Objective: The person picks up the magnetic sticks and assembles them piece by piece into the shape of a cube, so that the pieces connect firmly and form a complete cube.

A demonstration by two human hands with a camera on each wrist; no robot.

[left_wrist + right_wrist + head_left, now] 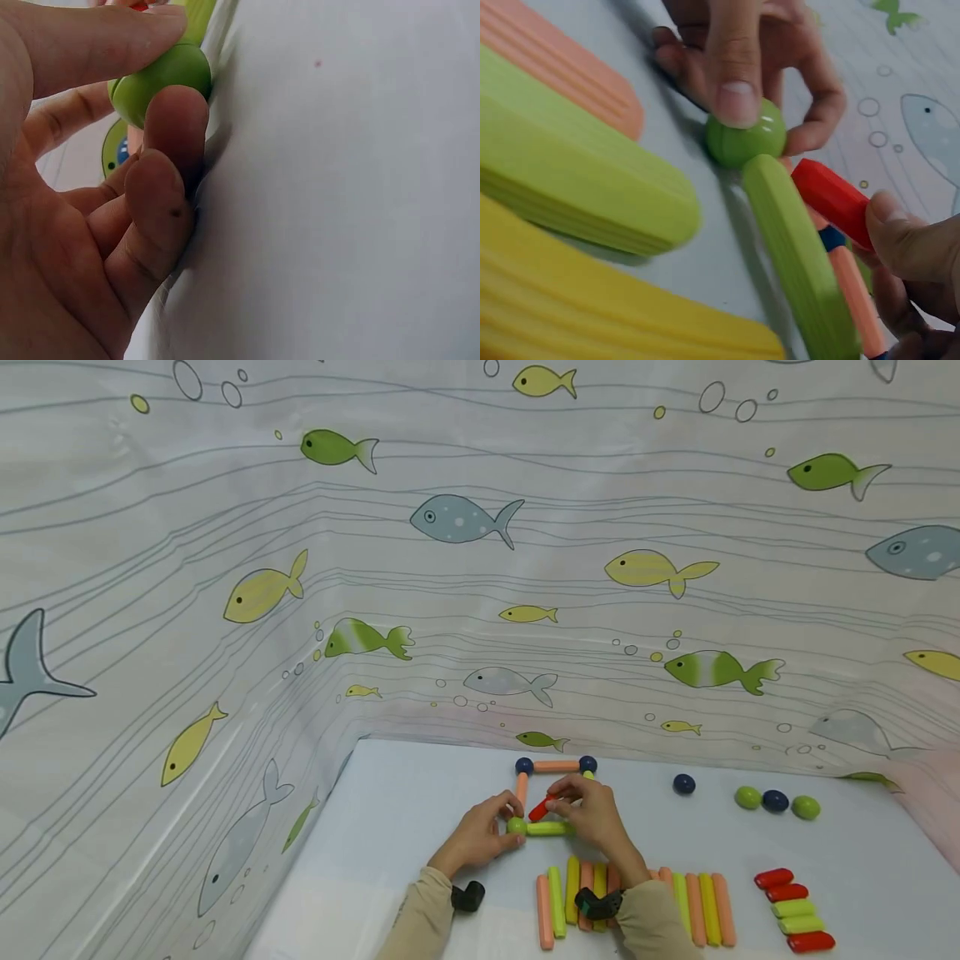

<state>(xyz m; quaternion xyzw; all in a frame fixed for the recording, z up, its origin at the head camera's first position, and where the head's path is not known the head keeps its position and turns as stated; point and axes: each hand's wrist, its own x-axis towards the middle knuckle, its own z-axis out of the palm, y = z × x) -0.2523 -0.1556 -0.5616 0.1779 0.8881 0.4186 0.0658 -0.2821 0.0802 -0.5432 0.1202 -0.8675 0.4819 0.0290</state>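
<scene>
On the white table lies a four-sided frame of sticks and balls. Its far side is an orange stick (pixel 557 767) between two dark blue balls (pixel 524 766); a yellow-green stick (pixel 547 829) forms the near side. My left hand (pixel 477 833) grips the green ball (pixel 735 139) at the near left corner between thumb and fingers. In my right hand (pixel 597 814), a short red stick (pixel 832 201) is pinched by thumb and fingertips. The red stick slants, with its free end close to the green ball. My right hand hides the frame's near right corner in the head view.
A row of long orange, yellow and yellow-green sticks (pixel 556 902) lies in front, partly under my right forearm. Short red and yellow-green sticks (pixel 810 942) are lined up at the right. Loose green and dark blue balls (pixel 776 801) sit farther back, before a fish-patterned wall covering (pixel 450 593).
</scene>
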